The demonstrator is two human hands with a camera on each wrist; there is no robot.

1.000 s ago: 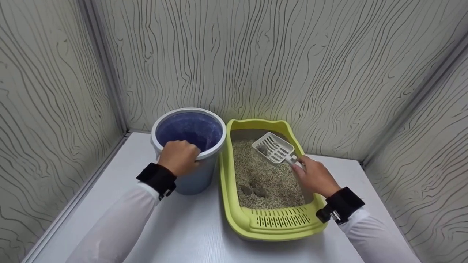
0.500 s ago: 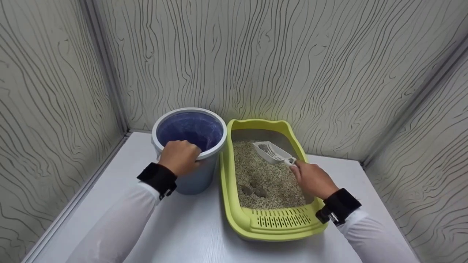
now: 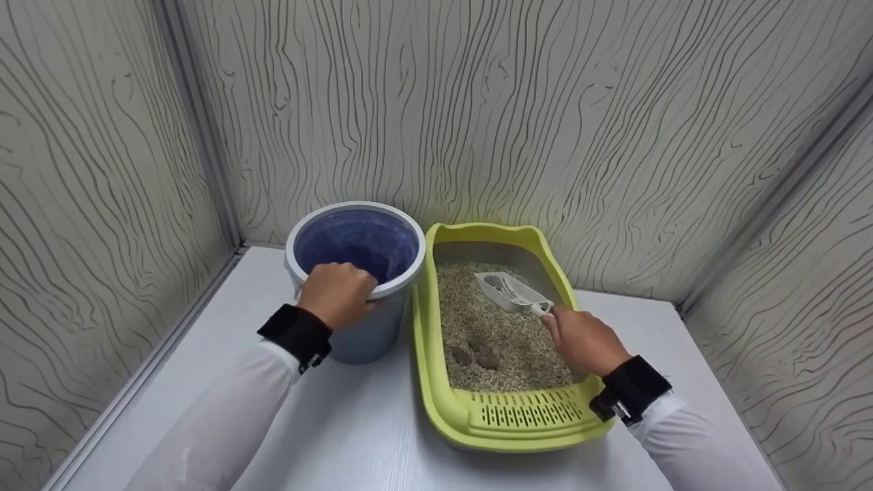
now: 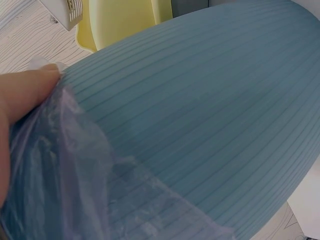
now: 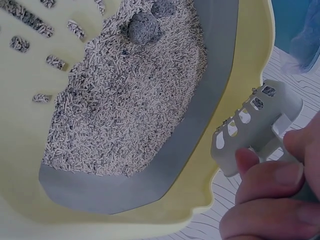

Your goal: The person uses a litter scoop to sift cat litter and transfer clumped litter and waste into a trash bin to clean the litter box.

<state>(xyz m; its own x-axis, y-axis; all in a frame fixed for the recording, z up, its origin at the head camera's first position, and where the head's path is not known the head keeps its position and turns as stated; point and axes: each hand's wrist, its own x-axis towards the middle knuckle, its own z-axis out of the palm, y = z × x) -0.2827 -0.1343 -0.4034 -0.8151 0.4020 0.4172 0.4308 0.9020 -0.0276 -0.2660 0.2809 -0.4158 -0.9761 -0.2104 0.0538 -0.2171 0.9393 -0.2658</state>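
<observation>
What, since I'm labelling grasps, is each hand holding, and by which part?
The right hand holds the white scoop by its handle. The left hand grips the bucket by its near rim.

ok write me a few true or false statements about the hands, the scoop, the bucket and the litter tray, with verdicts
1. The right hand holds the scoop. True.
2. The left hand is dipped into the litter. False: the left hand grips the bucket at its rim.
3. In the head view, the bucket stands left of the litter tray. True.
4. The scoop is pushed down into the litter. False: it is held up, clear of the litter.
5. A thin see-through bag hangs over part of the bucket's outside. True.
6. The scoop is empty. False: a gray clump lies in it.
</observation>
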